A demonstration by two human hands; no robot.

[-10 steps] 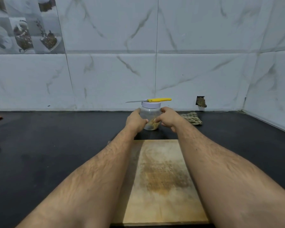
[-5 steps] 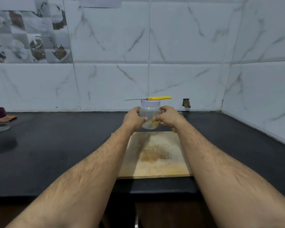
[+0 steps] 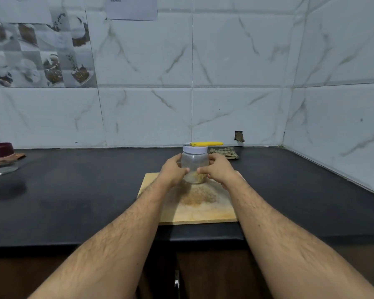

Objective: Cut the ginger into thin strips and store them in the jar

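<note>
A clear jar [image 3: 195, 162] with a pale lilac lid [image 3: 194, 149] stands over the far end of the wooden cutting board [image 3: 205, 211]. Yellowish ginger strips [image 3: 198, 177] lie at its bottom. My left hand [image 3: 172, 171] grips the jar's left side and my right hand [image 3: 218, 171] grips its right side, thumbs toward me. A knife with a yellow handle [image 3: 206, 143] lies flat across the lid. Whether the jar touches the board is unclear.
The board lies on a black counter [image 3: 73, 201] near its front edge. A folded checked cloth [image 3: 225, 152] sits behind the jar by the marble wall. A glass bowl [image 3: 1, 169] and a maroon container [image 3: 0, 150] stand at far left. A corner wall rises at right.
The view has pulled back and tilted up, showing the counter's front edge and cabinet below. Both hands keep hold of the jar, now seen over the board's far end, knife still on the lid.
</note>
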